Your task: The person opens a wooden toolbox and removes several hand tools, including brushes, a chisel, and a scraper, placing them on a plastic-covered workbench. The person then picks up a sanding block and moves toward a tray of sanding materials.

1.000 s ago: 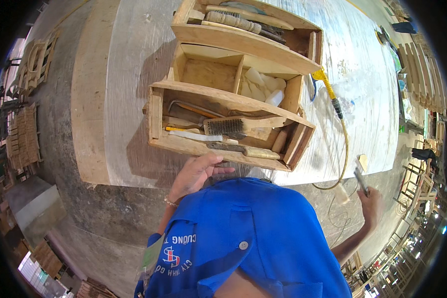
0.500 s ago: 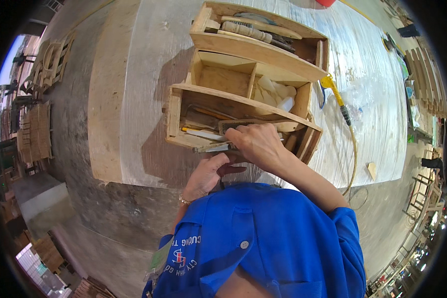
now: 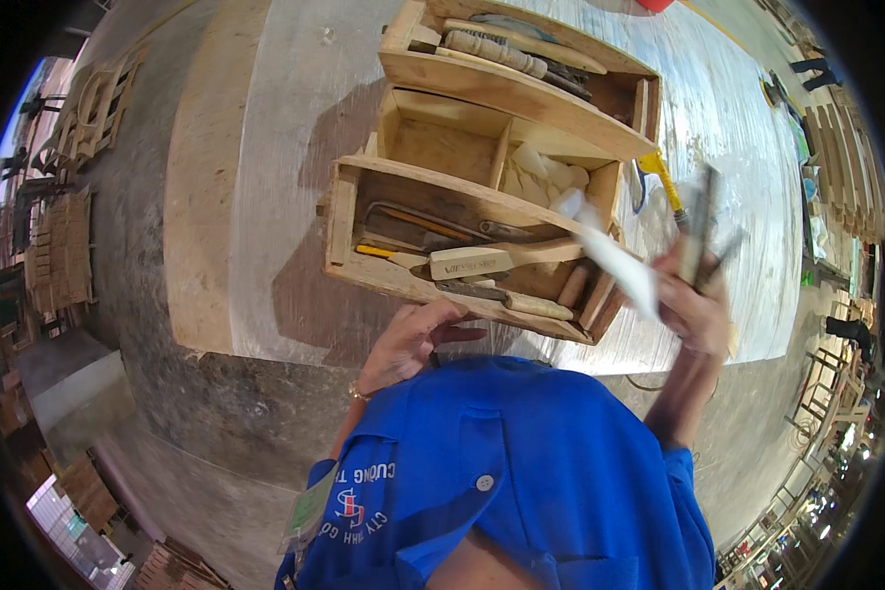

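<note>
Pale workbench boards (image 3: 265, 147) carry a wooden tool tray (image 3: 482, 167) set near the front edge. Blurred metal tools (image 3: 703, 221) and a white sheet (image 3: 619, 270) are gripped in the raised right hand (image 3: 693, 305), just right of the tray. The left hand (image 3: 408, 344), loosely curled and empty, is held at the bench's front edge below the tray.

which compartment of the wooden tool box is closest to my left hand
The nearest compartment, holding the wire brush; it lies just above your left hand.

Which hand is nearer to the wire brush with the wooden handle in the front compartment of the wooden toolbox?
Left. The left hand rests just below the toolbox's front wall, close under the wire brush. The right hand is raised off to the right of the toolbox, holding thin tools and something white.
</note>
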`<state>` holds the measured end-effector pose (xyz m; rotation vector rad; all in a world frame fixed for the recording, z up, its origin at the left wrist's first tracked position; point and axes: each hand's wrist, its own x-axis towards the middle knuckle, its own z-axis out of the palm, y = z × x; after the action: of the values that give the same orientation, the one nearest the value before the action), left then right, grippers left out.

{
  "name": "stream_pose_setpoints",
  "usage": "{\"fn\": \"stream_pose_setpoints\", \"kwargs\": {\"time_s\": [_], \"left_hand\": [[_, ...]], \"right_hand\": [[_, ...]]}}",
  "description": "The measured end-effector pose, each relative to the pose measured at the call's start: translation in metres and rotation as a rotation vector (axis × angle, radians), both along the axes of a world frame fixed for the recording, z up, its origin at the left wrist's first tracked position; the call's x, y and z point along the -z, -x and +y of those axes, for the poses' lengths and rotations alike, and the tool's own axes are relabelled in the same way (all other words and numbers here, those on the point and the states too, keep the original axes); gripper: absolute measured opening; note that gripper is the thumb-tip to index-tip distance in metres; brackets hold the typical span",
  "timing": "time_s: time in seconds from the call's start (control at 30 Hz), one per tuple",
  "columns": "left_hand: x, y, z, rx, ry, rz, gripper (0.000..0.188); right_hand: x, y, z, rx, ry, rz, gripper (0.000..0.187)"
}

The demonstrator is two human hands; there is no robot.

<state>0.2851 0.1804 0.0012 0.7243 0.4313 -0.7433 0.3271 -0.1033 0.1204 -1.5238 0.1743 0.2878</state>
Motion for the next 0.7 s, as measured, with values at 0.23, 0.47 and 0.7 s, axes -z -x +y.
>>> {"fn": "stream_pose_setpoints", "kwargs": {"time_s": [0.23, 0.47, 0.7], "left_hand": [[-0.014, -0.007, 0.0, 0.041, 0.012, 0.022, 0.032], [-0.005, -0.004, 0.003, 0.008, 0.009, 0.03, 0.029], [-0.001, -0.005, -0.002, 0.007, 0.032, -0.023, 0.031]], "right_hand": [[-0.046, 0.139, -0.155, 0.195, 0.708, 0.455, 0.017], [-0.017, 0.108, -0.097, 0.506, 0.625, 0.012, 0.014], [0.069, 0.012, 0.058, -0.408, 1.109, -0.513, 0.058]]}}
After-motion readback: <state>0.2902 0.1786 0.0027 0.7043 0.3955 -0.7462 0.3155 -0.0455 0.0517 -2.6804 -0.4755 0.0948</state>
